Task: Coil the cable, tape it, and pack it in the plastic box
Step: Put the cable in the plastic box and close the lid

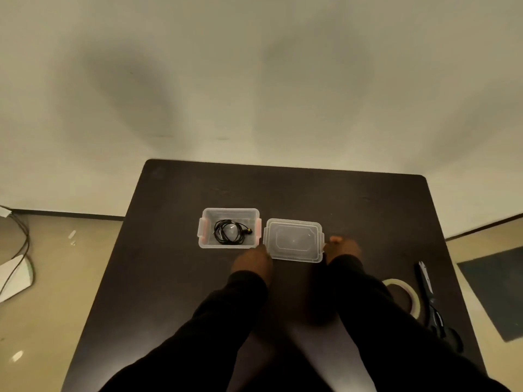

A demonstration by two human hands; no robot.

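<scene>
The coiled cable (229, 232) lies in the open box (228, 214) mid-desk (175, 278). Both hands flank the lid (293, 239) just right of it: left hand (252, 263) and right hand (343, 248) seemingly pinch its sides, though the fingers are blurred. Tape (403, 292) and scissors (433, 304) lie near the right edge.

The scene is being viewed by a single head-worn wide-angle camera, looking forward and steeply down over a dark table (353, 210). The near edge is being cropped, while the wall behind is being taken in above.
</scene>
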